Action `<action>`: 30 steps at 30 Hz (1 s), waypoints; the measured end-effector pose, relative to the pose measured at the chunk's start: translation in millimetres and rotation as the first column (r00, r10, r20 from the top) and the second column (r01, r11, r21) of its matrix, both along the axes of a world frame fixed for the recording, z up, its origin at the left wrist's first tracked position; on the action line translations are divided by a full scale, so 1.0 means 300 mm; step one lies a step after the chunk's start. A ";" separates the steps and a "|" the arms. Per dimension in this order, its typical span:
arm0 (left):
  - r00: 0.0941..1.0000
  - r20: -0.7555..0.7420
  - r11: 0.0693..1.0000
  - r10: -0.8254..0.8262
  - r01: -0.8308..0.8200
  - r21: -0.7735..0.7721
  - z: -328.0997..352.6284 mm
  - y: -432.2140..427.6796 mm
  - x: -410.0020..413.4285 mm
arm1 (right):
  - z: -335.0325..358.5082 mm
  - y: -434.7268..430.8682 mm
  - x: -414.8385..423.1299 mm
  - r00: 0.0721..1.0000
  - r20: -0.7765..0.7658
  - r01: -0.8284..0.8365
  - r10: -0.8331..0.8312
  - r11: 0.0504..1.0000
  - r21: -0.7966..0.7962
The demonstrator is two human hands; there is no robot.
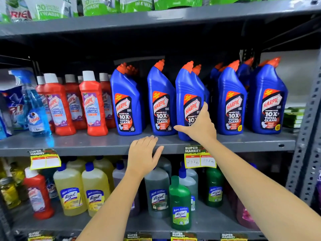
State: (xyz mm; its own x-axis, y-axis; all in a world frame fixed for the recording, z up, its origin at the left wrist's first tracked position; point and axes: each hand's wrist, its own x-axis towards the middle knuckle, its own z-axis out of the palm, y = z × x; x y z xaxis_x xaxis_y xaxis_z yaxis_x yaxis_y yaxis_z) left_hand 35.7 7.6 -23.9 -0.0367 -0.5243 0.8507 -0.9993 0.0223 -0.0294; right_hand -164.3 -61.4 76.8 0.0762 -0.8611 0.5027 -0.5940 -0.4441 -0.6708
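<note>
Support is taken on the shelf lip (86,148), left of the yellow price tag (199,159), by the flat, straight-fingered left hand (143,154). Above the tag, the blue Harpic bottle (188,91) is clasped low by the right hand (198,126); stiff, slick, probably heavy, it is better gripped mid-body.

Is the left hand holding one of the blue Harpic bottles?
No, the left hand rests flat on the grey shelf edge, holding nothing; only the right hand grips a blue Harpic bottle.
</note>
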 end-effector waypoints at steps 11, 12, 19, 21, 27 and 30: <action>1.000 0.000 0.999 -0.006 0.006 -0.042 -0.003 -0.007 -0.007 | -0.017 -0.074 -0.026 0.994 0.049 0.098 -0.096 0.994 -0.044; 1.000 0.000 0.999 -0.003 0.003 -0.041 -0.003 -0.007 -0.009 | -0.021 -0.075 -0.023 0.993 0.048 0.114 -0.112 0.992 -0.053; 1.000 -0.025 1.000 0.018 -0.017 0.001 0.004 0.003 -0.019 | -0.036 -0.090 -0.027 0.992 0.021 0.128 -0.127 0.990 -0.056; 0.999 -0.029 1.000 0.020 -0.020 0.001 0.004 0.006 -0.021 | -0.042 -0.100 -0.049 0.995 0.072 0.074 -0.073 0.997 -0.007; 0.999 -0.039 1.000 0.020 -0.019 0.016 0.011 0.013 -0.027 | -0.050 -0.135 -0.085 0.992 0.127 -0.034 0.022 0.995 0.095; 0.999 -0.038 1.000 0.023 -0.022 0.020 0.008 0.012 -0.029 | -0.045 -0.145 -0.082 0.993 0.116 -0.038 0.027 0.994 0.101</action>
State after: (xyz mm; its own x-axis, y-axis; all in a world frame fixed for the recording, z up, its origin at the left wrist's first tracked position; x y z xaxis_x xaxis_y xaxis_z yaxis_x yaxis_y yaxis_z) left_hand 27.0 11.1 -21.5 0.0077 -0.5415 0.8407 -1.0000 0.0000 0.0091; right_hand -188.9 -104.8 63.3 0.0522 -0.9065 0.4190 -0.4974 -0.3874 -0.7762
